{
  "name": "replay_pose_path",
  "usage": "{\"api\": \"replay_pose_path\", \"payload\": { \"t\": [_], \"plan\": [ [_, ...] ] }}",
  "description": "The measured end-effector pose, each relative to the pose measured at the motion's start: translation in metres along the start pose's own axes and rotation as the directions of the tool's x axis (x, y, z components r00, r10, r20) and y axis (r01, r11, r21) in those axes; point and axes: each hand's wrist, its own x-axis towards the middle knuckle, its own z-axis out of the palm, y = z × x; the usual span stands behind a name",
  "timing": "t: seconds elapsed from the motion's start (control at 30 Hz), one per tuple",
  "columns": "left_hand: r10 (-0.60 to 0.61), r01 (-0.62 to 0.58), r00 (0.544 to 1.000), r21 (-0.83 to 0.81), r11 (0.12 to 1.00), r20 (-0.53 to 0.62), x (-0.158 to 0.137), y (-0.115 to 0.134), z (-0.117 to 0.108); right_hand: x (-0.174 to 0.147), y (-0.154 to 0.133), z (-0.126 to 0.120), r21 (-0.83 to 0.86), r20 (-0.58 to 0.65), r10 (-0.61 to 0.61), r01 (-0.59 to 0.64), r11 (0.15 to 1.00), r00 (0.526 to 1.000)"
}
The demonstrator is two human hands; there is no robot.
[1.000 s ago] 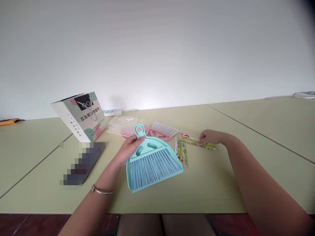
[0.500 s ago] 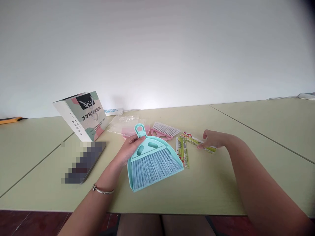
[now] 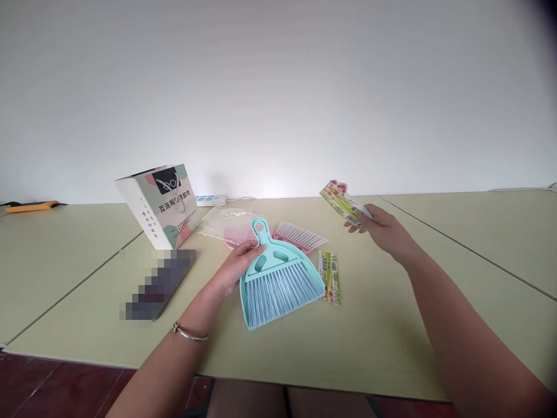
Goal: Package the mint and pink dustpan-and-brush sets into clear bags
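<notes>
My left hand (image 3: 241, 262) grips a mint-green dustpan (image 3: 246, 307) near its handle. A matching hand brush (image 3: 282, 291) with blue-grey bristles sits nested in that pan. Raised above the table at the right, my right hand (image 3: 378, 227) is closed on a green printed card label (image 3: 342, 202) with red decoration at one end. A second card label (image 3: 331, 278) lies on the table by the dustpan's right edge. Behind the dustpan lie a pink brush (image 3: 300, 237) with white bristles and a pink dustpan (image 3: 235, 235), partly covered by a clear plastic bag (image 3: 217, 220).
A printed paper bag (image 3: 167, 206) with a rope handle stands at the left. In front of it lies a dark flat object (image 3: 169, 284), blurred by pixels. A white power strip (image 3: 211, 200) is near the wall, and an orange object (image 3: 32, 207) sits at the far left.
My right hand has picked the upper card label up off the table and raised it. The left hand still holds the dustpan with its brush. The view has shifted slightly.
</notes>
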Motion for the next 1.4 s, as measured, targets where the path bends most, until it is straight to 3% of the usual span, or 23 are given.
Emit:
{"api": "replay_pose_path", "payload": {
  "t": [0.03, 0.07, 0.13, 0.17, 0.2, 0.23, 0.37, 0.43, 0.6, 0.77, 0.83, 0.9, 0.97, 1.0, 1.03, 1.07, 1.1, 1.13, 1.2, 1.27, 1.33, 1.4],
  "plan": [
    [-0.001, 0.001, 1.0, -0.01, 1.0, 0.004, 0.0, -0.001, 0.0, -0.005, -0.01, 0.003, 0.109, 0.113, -0.084, 0.072, 0.991, 0.99],
    [-0.001, 0.001, 1.0, -0.021, 1.0, 0.005, 0.001, -0.001, 0.0, -0.01, -0.019, 0.008, 0.182, 0.288, -0.137, 0.087, 0.98, 0.948],
    [-0.004, 0.004, 1.0, -0.042, 0.999, 0.002, 0.002, -0.003, 0.0, -0.022, -0.037, 0.023, 0.218, 0.629, -0.151, 0.013, 0.976, 0.763],
    [-0.004, 0.004, 1.0, -0.049, 0.999, 0.001, 0.002, -0.004, 0.0, -0.027, -0.044, 0.032, 0.196, 0.719, -0.143, 0.0, 0.981, 0.68],
    [-0.003, 0.003, 1.0, -0.051, 0.999, 0.001, 0.003, -0.004, 0.0, -0.031, -0.049, 0.042, 0.157, 0.763, -0.125, 0.005, 0.988, 0.634],
    [0.001, -0.001, 1.0, -0.047, 0.999, 0.0, 0.003, -0.005, 0.0, -0.034, -0.053, 0.051, 0.106, 0.776, -0.092, 0.015, 0.994, 0.625],
    [0.024, -0.025, 0.999, 0.033, 0.999, 0.032, 0.001, -0.003, 0.0, -0.039, -0.053, 0.076, -0.019, 0.687, 0.032, -0.025, 0.999, 0.726],
    [0.021, -0.026, 0.998, 0.098, 0.995, 0.058, -0.002, 0.0, 0.001, -0.038, -0.05, 0.079, -0.018, 0.657, 0.052, -0.054, 0.998, 0.752],
    [-0.021, -0.019, 0.987, 0.243, 0.97, 0.159, -0.004, 0.004, -0.001, -0.037, -0.047, 0.078, -0.013, 0.617, 0.104, -0.122, 0.992, 0.78],
    [-0.009, -0.072, 0.965, 0.295, 0.953, 0.264, -0.004, 0.002, -0.001, -0.038, -0.045, 0.081, -0.034, 0.63, 0.118, -0.125, 0.992, 0.768],
    [0.001, -0.085, 0.965, 0.308, 0.948, 0.262, -0.004, 0.002, 0.0, -0.039, -0.045, 0.081, -0.013, 0.642, 0.103, -0.123, 0.992, 0.76],
    [0.025, -0.085, 0.98, 0.305, 0.949, 0.197, -0.005, 0.002, 0.001, -0.04, -0.048, 0.078, 0.035, 0.608, 0.069, -0.114, 0.993, 0.791],
    [0.07, -0.088, 0.994, 0.254, 0.963, 0.08, -0.006, 0.003, 0.003, -0.04, -0.052, 0.074, 0.093, 0.417, 0.042, -0.088, 0.992, 0.908],
    [0.099, -0.1, 0.995, 0.21, 0.973, 0.019, -0.006, 0.004, 0.004, -0.039, -0.054, 0.073, 0.126, 0.247, 0.035, -0.068, 0.99, 0.968],
    [0.126, -0.12, 0.991, 0.158, 0.98, -0.033, -0.006, 0.005, 0.006, -0.039, -0.055, 0.071, 0.166, 0.056, 0.04, -0.049, 0.985, 0.998],
    [0.148, -0.14, 0.986, 0.103, 0.985, -0.076, -0.007, 0.006, 0.007, -0.039, -0.057, 0.071, 0.224, -0.103, 0.065, -0.04, 0.974, 0.993],
    [0.165, -0.16, 0.98, 0.052, 0.986, -0.114, -0.007, 0.006, 0.009, -0.039, -0.058, 0.072, 0.308, -0.187, 0.111, -0.049, 0.95, 0.976],
    [0.18, -0.181, 0.972, 0.011, 0.983, -0.149, -0.007, 0.006, 0.012, -0.039, -0.058, 0.074, 0.419, -0.172, 0.162, -0.077, 0.905, 0.972],
    [0.186, -0.197, 0.963, -0.036, 0.98, -0.197, -0.007, 0.004, 0.017, -0.042, -0.059, 0.084, 0.637, 0.11, 0.212, -0.232, 0.735, 0.971],
    [0.168, -0.179, 0.967, -0.043, 0.983, -0.193, -0.006, 0.001, 0.021, -0.048, -0.059, 0.097, 0.72, 0.4, 0.188, -0.434, 0.542, 0.897],
    [0.174, -0.175, 0.975, 0.008, 0.985, -0.14, -0.005, -0.002, 0.023, -0.052, -0.059, 0.108, 0.737, 0.494, 0.217, -0.538, 0.409, 0.842],
    [0.263, -0.241, 0.957, 0.168, 0.956, -0.126, -0.005, -0.004, 0.021, -0.053, -0.059, 0.112, 0.763, 0.462, 0.29, -0.542, 0.353, 0.838]
  ]
}}
